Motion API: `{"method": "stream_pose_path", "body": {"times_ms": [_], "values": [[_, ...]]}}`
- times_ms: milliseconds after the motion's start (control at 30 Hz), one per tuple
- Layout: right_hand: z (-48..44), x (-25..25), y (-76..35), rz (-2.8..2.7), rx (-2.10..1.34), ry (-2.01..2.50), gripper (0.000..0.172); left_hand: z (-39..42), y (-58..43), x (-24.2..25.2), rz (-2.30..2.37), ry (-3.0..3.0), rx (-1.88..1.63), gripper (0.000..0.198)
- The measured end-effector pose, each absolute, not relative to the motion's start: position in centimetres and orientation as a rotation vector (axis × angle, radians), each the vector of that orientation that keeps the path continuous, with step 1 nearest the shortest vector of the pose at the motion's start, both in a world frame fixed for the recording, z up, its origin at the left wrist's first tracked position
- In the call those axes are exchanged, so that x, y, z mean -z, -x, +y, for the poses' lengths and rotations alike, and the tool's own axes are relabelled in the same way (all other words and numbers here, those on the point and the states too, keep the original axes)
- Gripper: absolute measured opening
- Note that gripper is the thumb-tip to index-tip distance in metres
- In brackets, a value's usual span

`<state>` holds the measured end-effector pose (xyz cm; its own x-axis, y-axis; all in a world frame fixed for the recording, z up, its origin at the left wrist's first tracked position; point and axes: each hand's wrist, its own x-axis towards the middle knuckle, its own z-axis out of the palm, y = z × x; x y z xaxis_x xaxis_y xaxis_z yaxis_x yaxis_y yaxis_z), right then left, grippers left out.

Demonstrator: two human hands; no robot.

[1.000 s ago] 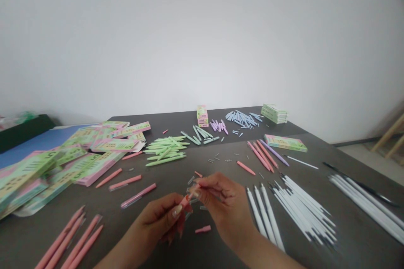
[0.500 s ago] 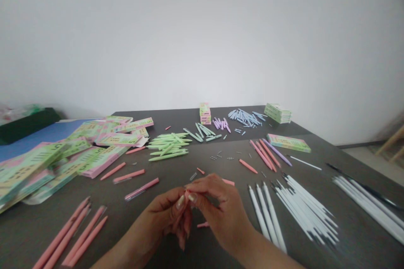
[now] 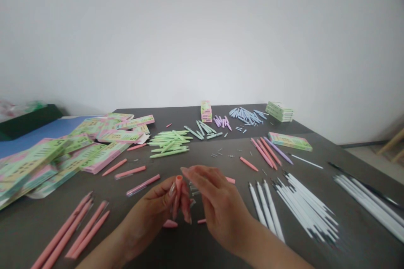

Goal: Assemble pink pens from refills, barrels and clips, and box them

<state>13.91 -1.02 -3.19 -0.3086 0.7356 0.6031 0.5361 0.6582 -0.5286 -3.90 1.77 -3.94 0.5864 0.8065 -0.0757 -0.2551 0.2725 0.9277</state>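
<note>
My left hand is closed around a pink pen barrel, held roughly upright with its hollow end facing up. Just right of that opening is my right hand, its fingers stretched out and its thumb mostly hidden; I see nothing held in it. Small clear pieces show in the gap between the hands; whether the left fingers touch them I cannot tell. Below the left hand lies a pink pen part. Other pink pen parts with clear clips lie to the left.
Flattened pen boxes heap at the left. Green pen barrels, purple pens and blue pens lie farther back. White refills and white pen barrels lie at right. Tiny springs are scattered mid-table.
My hands were together over the pink piece; now the right fingers have come off it and straightened, baring the barrel's open end. The left hand has shifted slightly left.
</note>
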Motion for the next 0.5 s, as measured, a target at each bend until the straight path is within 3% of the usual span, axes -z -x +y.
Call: {"method": "stream_pose_path", "body": {"times_ms": [100, 333, 500], "values": [[-0.5, 2.9, -14.6, -1.855, -0.298, 1.006, 0.056, 1.8, 4.1, 3.1, 0.600, -0.979, -0.793, 0.018], [0.8, 2.8, -16.0, -1.872, -0.344, 1.329, 0.028, 2.5, 5.4, 2.0, 0.585, -0.977, -0.857, 0.020], [0.9, 3.2, -16.3, -2.089, -0.401, 1.562, 0.025, 2.7, 5.6, 1.8, 0.557, -1.002, -0.862, 0.029]]}}
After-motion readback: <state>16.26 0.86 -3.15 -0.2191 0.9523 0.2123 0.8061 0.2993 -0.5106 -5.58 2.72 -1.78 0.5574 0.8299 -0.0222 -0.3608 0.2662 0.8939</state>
